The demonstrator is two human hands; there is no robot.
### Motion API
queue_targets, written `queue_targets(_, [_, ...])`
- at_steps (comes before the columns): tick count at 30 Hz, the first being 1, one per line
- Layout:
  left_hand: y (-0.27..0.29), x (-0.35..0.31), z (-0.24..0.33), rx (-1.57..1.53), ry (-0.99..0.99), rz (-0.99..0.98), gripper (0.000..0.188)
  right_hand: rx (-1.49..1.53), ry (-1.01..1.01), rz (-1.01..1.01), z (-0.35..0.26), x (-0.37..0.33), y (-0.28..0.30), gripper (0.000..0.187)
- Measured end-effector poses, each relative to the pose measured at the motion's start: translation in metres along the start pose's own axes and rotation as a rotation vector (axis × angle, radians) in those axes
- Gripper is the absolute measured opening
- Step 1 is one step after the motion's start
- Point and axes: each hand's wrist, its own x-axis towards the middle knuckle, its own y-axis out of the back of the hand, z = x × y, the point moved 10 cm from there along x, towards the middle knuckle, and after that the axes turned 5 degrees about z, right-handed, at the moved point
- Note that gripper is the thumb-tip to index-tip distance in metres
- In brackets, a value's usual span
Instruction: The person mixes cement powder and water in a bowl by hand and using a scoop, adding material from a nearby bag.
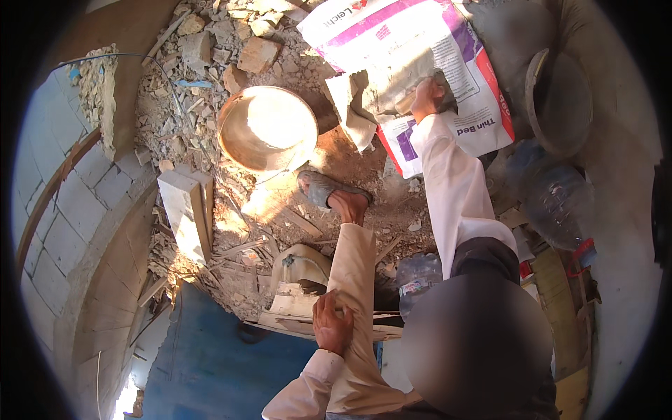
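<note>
My right arm, in a white sleeve, reaches up to a large white, purple and red paper bag (470, 73). The bag lies on the ground with a torn side. At its grey, dusty opening, my right hand (427, 98) is closed, with fingers curled. What they grip, perhaps a paper edge, cannot be made out. A torn paper flap (350, 115) hangs at the bag's near-left side. My left hand (332, 323) rests on the beige trouser leg (352, 259), holding nothing, its fingers loosely bent and apart. Left of the bag stands a round pale bucket (269, 133), sunlit inside.
Broken stones (259, 54) and rubble cover the far left ground. A sandalled foot (336, 192) stands below the bucket. A pale block (183, 217) and a jerrycan (302, 264) lie nearer. To the right are clear plastic bottles (560, 203) and a round basin (560, 101).
</note>
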Motion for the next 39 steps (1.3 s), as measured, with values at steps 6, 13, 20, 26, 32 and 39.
queue_targets(6, [0.001,0.004,0.009,0.002,-0.027,-0.010,0.042,-0.046,0.009,0.126,-0.038,-0.029,0.011,0.022])
queue_targets(13, [0.003,0.007,0.008,-0.029,-0.039,-0.029,0.042,-0.054,0.368,0.061,-0.024,-0.038,-0.017,0.019])
queue_targets(20, [0.007,0.005,-0.003,0.013,-0.004,-0.018,0.042,-0.470,0.653,-0.319,-0.057,-0.075,-0.100,0.024])
queue_targets(26, [0.005,0.008,0.009,-0.025,-0.008,-0.048,0.042,0.556,-0.094,-0.420,-0.091,-0.054,-0.070,0.024])
queue_targets(32, [0.008,0.013,0.018,-0.055,-0.055,-0.044,0.043,0.306,-0.134,-0.352,-0.036,-0.058,-0.006,0.017])
queue_targets(39, [0.014,0.013,0.009,-0.088,-0.027,-0.047,0.042,0.175,-0.030,-0.371,-0.030,-0.144,0.053,0.016])
